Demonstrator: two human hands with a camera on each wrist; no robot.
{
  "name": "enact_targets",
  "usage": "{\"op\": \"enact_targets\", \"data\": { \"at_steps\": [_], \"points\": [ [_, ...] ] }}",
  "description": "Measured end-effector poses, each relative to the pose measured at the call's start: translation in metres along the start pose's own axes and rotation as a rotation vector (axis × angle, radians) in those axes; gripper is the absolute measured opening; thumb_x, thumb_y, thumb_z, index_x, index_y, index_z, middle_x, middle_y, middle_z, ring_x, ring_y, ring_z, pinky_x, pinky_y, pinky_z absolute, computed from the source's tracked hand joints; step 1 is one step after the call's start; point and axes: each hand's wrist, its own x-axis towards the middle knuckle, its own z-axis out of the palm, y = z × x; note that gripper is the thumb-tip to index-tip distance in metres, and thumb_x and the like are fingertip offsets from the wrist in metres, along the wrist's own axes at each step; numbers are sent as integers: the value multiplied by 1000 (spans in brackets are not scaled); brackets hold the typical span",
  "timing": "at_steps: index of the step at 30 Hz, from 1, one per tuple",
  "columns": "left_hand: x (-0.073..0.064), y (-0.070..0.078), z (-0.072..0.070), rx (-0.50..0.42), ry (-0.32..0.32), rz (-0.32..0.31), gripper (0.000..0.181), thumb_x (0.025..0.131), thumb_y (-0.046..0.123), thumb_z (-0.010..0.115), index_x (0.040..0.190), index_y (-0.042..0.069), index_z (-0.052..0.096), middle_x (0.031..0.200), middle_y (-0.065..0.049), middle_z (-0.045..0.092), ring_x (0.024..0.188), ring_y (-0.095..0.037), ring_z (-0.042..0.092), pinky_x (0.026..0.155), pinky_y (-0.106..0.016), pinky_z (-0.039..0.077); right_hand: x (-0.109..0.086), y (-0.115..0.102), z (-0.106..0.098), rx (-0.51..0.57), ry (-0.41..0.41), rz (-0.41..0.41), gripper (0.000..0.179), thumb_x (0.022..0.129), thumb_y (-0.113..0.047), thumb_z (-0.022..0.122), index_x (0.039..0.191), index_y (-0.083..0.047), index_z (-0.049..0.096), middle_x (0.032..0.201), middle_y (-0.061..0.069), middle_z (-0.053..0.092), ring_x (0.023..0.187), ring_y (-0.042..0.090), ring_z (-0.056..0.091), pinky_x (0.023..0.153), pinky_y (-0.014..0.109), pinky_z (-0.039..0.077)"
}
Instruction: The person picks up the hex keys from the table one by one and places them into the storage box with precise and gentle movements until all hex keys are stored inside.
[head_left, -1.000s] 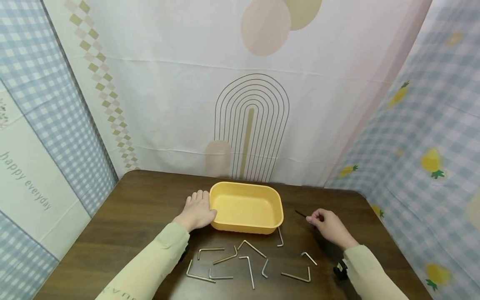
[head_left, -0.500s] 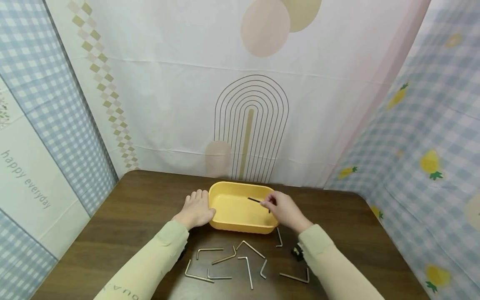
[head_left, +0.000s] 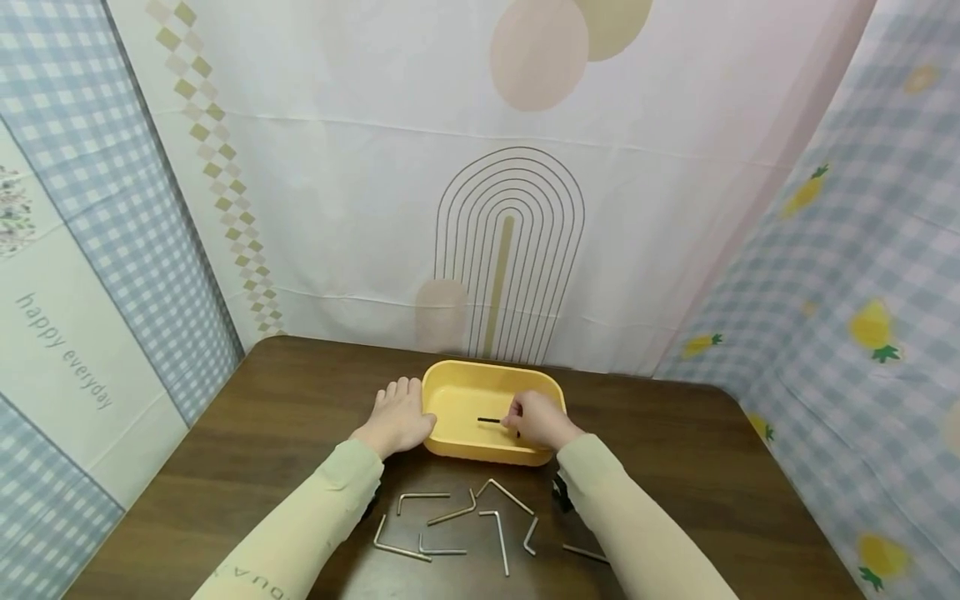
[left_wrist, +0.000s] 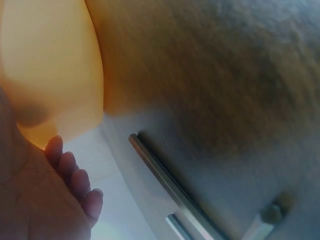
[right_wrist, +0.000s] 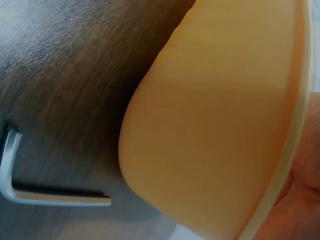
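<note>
In the head view my right hand (head_left: 542, 419) reaches over the right end of a yellow plastic bin (head_left: 480, 454). Its thumb and fingers pinch a black hex key (head_left: 489, 420), whose long arm points left, low inside the bin. My left hand (head_left: 400, 417) lies along the bin's left end, fingers straight, thumb by the rim. The left wrist view has this hand's fingers (left_wrist: 80, 182) against the bin wall (left_wrist: 55, 60). In the right wrist view the bin wall (right_wrist: 215, 125) hides the black key and most of the right hand (right_wrist: 302, 170).
Several L-shaped hex keys, brass-coloured and silver, lie scattered on the dark wooden table (head_left: 195, 433) in front of the bin, one silver key (head_left: 501, 543) among them. The right forearm covers part of a brass-coloured key (head_left: 585, 552). Patterned cloth (head_left: 360, 208) hangs behind the table.
My right hand has carried the black hex key leftward from the table's right side, over the bin rim and down inside. The left hand has stayed at the bin's left end.
</note>
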Motion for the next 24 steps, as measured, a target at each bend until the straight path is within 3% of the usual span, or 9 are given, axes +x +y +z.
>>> {"op": "enact_targets", "data": {
  "at_steps": [10,14,19,24],
  "points": [
    [2,-2,3,-4,0,0,45,89,34,55,119,3,44,105,-11,42,97,-29,38,86,-45,29,3,-2,6,-3,-27,-71,25,88,-14,70,70,-11,54,60,-3,49,53,12,46,53,28,38],
    [3,0,4,12,1,0,43,89,34,54,117,3,45,103,-9,42,95,-28,38,85,-44,29,6,0,8,-10,-31,-22,22,90,-16,68,73,-12,55,61,-2,51,53,13,47,52,28,38],
    [3,1,5,6,0,-3,43,89,36,55,116,4,45,102,-9,41,95,-28,38,84,-43,29,5,0,6,-50,36,28,9,93,-16,64,92,-10,58,71,0,55,58,15,50,53,31,41],
    [1,0,1,-5,-4,-14,43,89,35,56,117,3,44,104,-10,42,96,-29,38,86,-45,29,-11,-3,-17,-30,154,20,27,93,-21,66,115,-9,59,82,-2,59,67,13,54,59,33,44]
  ]
}}
